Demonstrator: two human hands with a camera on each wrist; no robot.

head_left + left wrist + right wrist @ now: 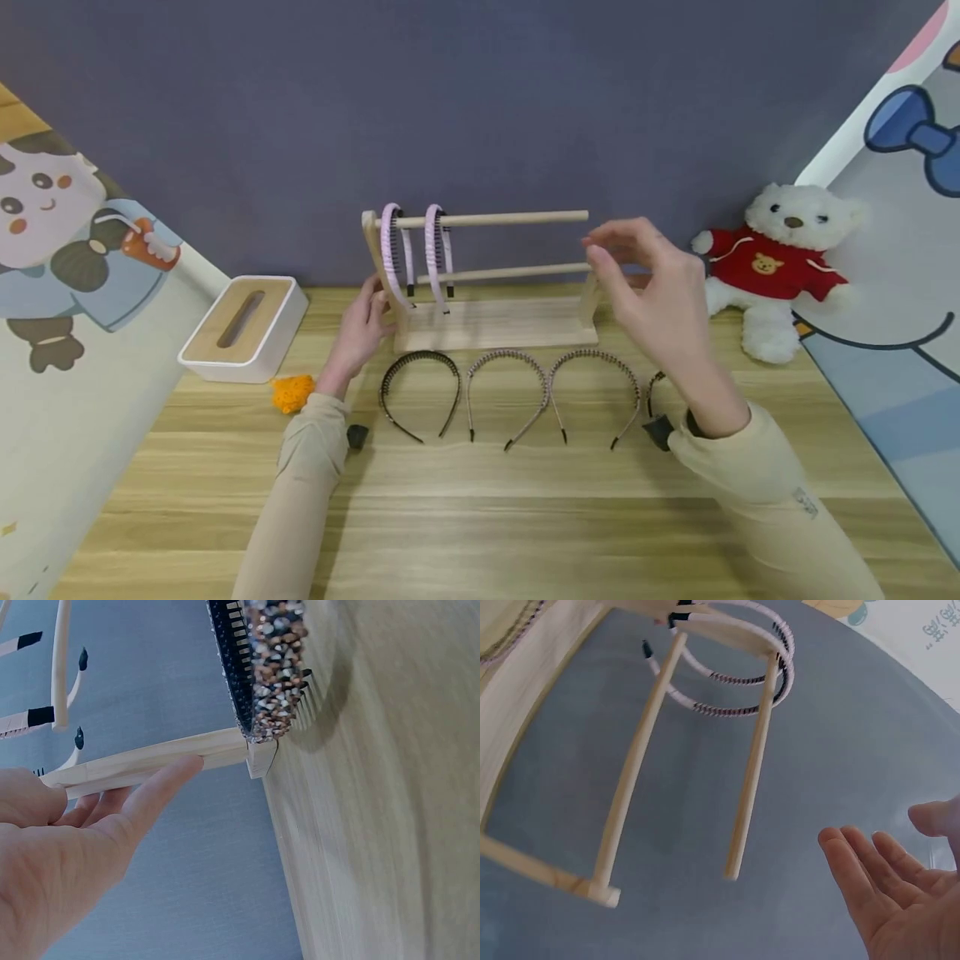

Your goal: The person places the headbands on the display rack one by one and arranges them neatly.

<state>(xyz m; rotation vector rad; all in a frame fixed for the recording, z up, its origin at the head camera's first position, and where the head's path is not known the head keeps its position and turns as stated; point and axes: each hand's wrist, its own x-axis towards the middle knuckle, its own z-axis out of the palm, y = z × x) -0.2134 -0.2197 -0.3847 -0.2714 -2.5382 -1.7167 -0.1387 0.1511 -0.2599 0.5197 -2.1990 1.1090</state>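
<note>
A wooden headband rack (510, 325) with two horizontal rods stands at the back of the table. Two pink-wrapped headbands (390, 250) hang at its left end. My left hand (358, 329) grips the rack's left upright (157, 757). At the right end, beside the upper rod's free tip (735, 866), my right hand (660, 300) is raised with fingers relaxed and thumb apart, holding nothing. In front of the rack lie a black beaded headband (420, 357), two paler beaded headbands (508, 353) and, partly hidden behind my right wrist, another dark headband (651, 392).
A white tissue box (247, 329) with a wooden lid and a small orange object (292, 393) are left of my left arm. To the right, a white teddy bear (780, 267) in a red sweater leans by the wall. A dark wall (480, 108) rises behind the rack.
</note>
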